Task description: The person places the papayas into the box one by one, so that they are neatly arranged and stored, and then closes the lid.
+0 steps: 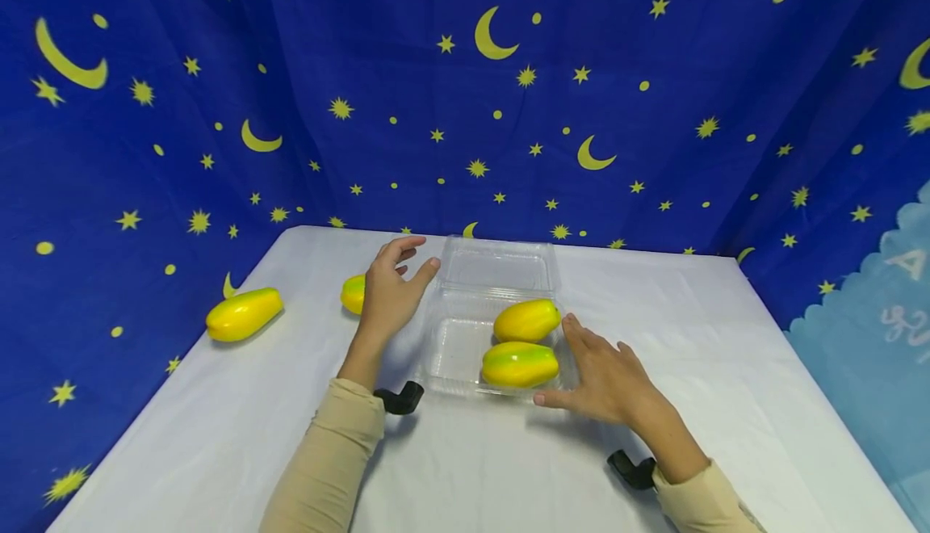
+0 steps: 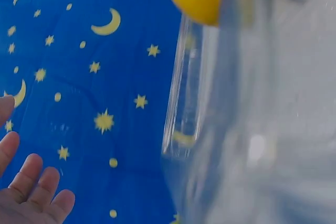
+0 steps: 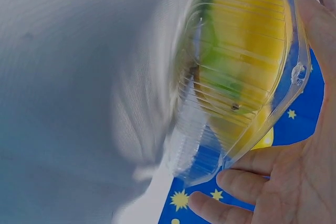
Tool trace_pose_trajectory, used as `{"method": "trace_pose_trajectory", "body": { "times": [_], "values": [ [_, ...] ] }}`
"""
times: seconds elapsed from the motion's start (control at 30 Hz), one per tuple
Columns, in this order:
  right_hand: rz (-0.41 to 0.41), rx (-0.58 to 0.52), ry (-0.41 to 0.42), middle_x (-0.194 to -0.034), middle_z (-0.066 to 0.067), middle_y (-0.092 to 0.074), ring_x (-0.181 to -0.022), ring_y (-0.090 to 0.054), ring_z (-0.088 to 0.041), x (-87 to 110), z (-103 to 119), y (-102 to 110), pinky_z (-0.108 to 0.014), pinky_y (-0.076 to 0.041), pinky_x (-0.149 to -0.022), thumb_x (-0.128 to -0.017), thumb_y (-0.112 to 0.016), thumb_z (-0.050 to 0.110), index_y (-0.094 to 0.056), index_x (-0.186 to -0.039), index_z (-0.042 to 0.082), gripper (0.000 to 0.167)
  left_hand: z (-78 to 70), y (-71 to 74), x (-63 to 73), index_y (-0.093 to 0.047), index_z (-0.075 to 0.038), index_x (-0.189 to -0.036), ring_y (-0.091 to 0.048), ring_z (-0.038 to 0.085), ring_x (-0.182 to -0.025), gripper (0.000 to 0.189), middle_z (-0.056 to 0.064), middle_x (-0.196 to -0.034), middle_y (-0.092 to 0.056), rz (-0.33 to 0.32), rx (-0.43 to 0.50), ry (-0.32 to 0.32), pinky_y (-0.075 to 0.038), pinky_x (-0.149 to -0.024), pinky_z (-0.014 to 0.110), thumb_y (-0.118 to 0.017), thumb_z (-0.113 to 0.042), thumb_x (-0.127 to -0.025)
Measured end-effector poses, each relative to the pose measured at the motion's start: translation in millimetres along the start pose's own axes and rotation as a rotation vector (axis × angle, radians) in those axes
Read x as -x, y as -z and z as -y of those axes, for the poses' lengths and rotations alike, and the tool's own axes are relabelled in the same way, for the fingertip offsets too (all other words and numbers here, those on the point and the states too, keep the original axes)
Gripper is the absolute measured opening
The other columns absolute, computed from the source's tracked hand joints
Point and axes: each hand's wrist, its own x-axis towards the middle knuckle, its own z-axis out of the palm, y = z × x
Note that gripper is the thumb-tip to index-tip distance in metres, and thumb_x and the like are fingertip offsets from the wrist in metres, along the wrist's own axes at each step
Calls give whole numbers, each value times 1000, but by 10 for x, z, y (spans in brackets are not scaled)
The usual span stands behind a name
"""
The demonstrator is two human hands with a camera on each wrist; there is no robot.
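A clear plastic clamshell box lies with its lid folded back. Two yellow-green toy papayas sit in the right side of its base, a rear papaya and a front papaya. My right hand is at the box's right side, thumb and fingers spread along its edge. In the right wrist view its fingertips are close to the ribbed wall; contact is hard to tell. Left of the box hovers my left hand, holding nothing, its fingers loosely bent. It partly hides another papaya on the table.
One more papaya lies near the left edge of the white-covered table. A blue curtain with moons and stars hangs behind and along the sides. Black wrist mounts stick out from both forearms.
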Motion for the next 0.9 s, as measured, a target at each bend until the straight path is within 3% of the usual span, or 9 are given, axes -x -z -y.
{"method": "trace_pose_trajectory", "body": {
  "times": [0.27,0.6,0.73,0.9],
  "values": [
    [6,8,-4,-166,-12,-24,-144,-40,-42,-2,-6,0,-78,-26,-107,-70,-58,89,-20,-160,5,128,213,248,-79,-65,-13,-127,-56,32,-128,42,11,-133,-61,-129,-88,-5,-46,-106,49,-75,-28,-89],
    [11,10,-1,-166,-12,-24,-143,-40,-42,-11,-3,-3,-79,-26,-106,-71,-59,88,-19,-160,6,128,480,530,-91,-62,-14,-133,-50,29,-134,47,10,-139,-58,-190,-117,138,-40,-111,51,-73,-33,-91],
    [13,5,-2,-166,-13,-24,-143,-41,-43,-12,-4,-4,-79,-27,-106,-71,-59,88,-19,-160,5,128,556,580,-99,-60,-15,-136,-47,28,-137,50,7,-143,-56,-184,-93,189,-37,-115,51,-72,-36,-92],
    [13,-4,-9,-166,-12,-23,-143,-41,-43,-6,-7,-13,-78,-27,-107,-70,-59,88,-18,-160,6,129,644,591,-93,-57,-20,-140,-40,28,-143,56,7,-151,-49,-129,-88,254,-34,-118,53,-73,-40,-90]
  ]
}}
